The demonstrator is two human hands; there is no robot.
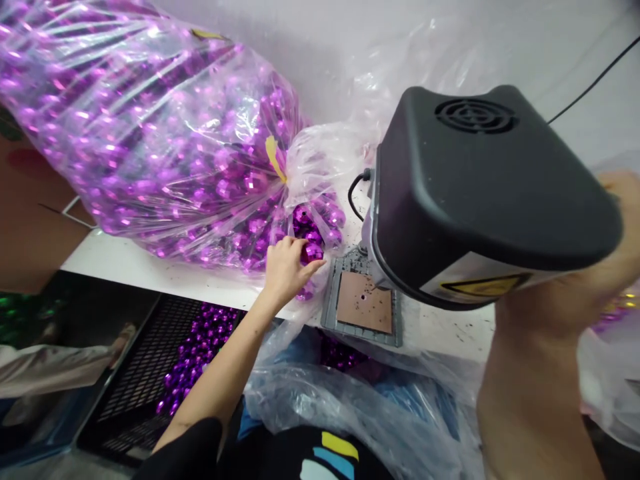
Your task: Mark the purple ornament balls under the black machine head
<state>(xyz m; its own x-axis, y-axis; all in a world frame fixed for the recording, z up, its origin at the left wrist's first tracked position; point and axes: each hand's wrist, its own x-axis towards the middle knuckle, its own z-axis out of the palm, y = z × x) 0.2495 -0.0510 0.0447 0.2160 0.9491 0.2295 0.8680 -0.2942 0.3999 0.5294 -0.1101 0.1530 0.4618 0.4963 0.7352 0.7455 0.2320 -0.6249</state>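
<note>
At the mouth of a clear plastic bag point(190, 133), my left hand point(289, 267) has its thumb and fingers closed around a shiny purple faceted bauble point(313, 251). More purple baubles lie against it in the bag's opening. My right hand point(605, 277) is at the right side of a black machine head point(490, 180) with a vent and a yellow warning label. The machine hides its fingers, so its grip does not show. Below the head, a brown square plate point(367, 300) with a small hole sits on a grey metal base point(330, 313) strewn with dark specks.
A yellow tie point(275, 160) cinches the bulging bag on the white table point(165, 263). Below left stands a black crate point(130, 360) with purple baubles. Loose clear plastic point(320, 400) drapes over my lap. A black cable point(595, 83) runs at upper right. Part of another person point(55, 367) shows at far left.
</note>
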